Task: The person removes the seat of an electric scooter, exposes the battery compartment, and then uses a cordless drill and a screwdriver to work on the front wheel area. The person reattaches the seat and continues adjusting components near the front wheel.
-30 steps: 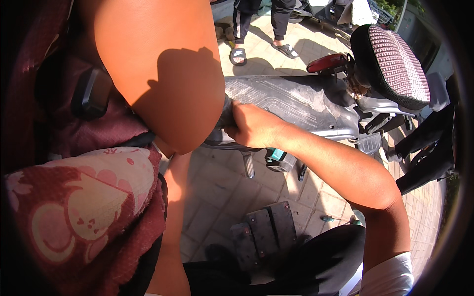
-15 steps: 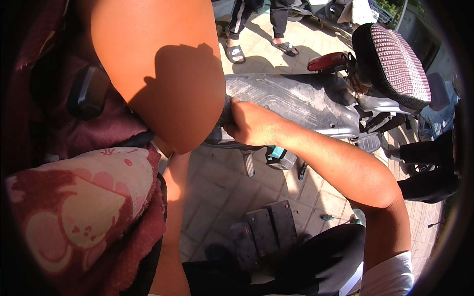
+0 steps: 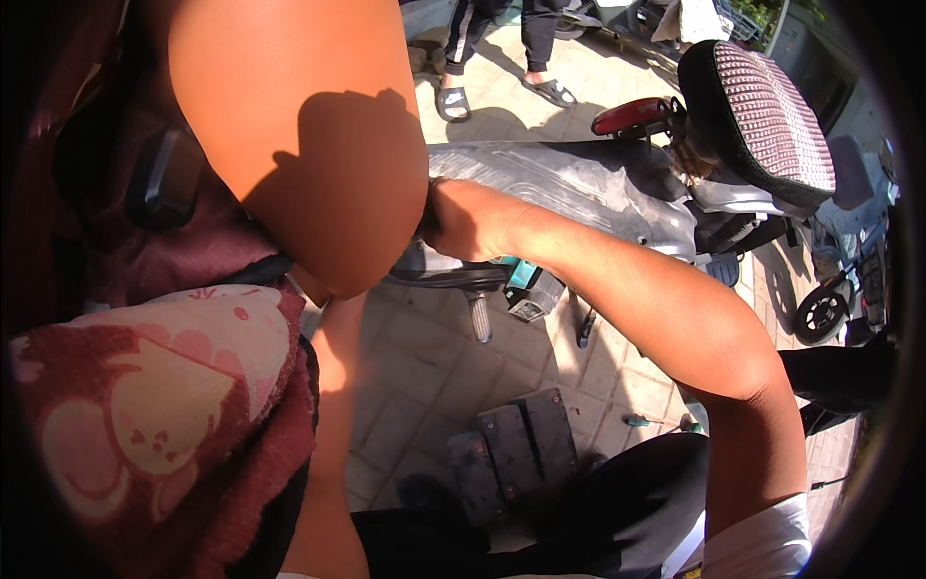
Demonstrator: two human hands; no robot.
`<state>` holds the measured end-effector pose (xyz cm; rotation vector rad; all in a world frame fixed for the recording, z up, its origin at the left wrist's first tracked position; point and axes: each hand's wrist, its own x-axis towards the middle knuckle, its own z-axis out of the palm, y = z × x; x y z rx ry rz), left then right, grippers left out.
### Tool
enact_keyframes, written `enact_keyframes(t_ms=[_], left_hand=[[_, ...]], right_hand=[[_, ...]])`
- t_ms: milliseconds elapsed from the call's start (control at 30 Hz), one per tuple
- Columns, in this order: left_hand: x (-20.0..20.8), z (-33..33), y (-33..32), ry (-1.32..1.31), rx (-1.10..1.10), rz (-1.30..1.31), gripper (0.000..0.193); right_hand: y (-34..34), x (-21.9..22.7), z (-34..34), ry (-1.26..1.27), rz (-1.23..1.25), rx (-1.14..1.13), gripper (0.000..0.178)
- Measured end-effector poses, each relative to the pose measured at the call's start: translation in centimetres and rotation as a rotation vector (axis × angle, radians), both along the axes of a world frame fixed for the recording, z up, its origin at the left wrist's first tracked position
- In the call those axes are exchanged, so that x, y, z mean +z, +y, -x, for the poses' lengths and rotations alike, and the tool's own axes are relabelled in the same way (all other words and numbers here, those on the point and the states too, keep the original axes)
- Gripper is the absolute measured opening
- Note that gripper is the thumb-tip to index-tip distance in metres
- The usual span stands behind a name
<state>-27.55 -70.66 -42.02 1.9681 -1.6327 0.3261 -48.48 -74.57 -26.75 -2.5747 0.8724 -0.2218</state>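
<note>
My right hand [image 3: 468,220] is closed around a teal-and-black cordless drill [image 3: 527,289]. The tool's base shows below my wrist, and its front end is hidden behind a large smooth orange panel [image 3: 318,145] of a scooter. This hand is just above the front end of the scooter's grey, dusty footboard [image 3: 569,179], close against the panel's edge. My left forearm [image 3: 333,425] reaches up under the panel's lower tip, which hides the left hand.
A red patterned quilted cover [image 3: 164,415] hangs at left. The checked seat [image 3: 776,121] rises at far right, beside a red lamp [image 3: 632,118]. On the paving lie a dark block-shaped part [image 3: 511,444] and a screwdriver [image 3: 641,421]. A person in slides [image 3: 453,101] stands behind the scooter.
My right hand and the drill have shifted a little left and away from me, further behind the panel's edge. The view has also shifted slightly.
</note>
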Motion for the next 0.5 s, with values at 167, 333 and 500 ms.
enact_keyframes(t_ms=[167,333,500], left_hand=[[0.9,-0.1,0.7,0.03,0.015,-0.012,0.058],[1.9,0.7,1.2,0.042,0.035,-0.013,0.058],[3.1,1.9,1.4,0.051,0.052,0.014,0.059]], right_hand=[[0.7,2.8,-0.1,0.088,-0.217,0.015,0.029],[0.8,2.6,-0.2,0.101,-0.13,0.038,0.033],[-0.6,0.1,-0.7,0.052,-0.039,0.022,0.028]])
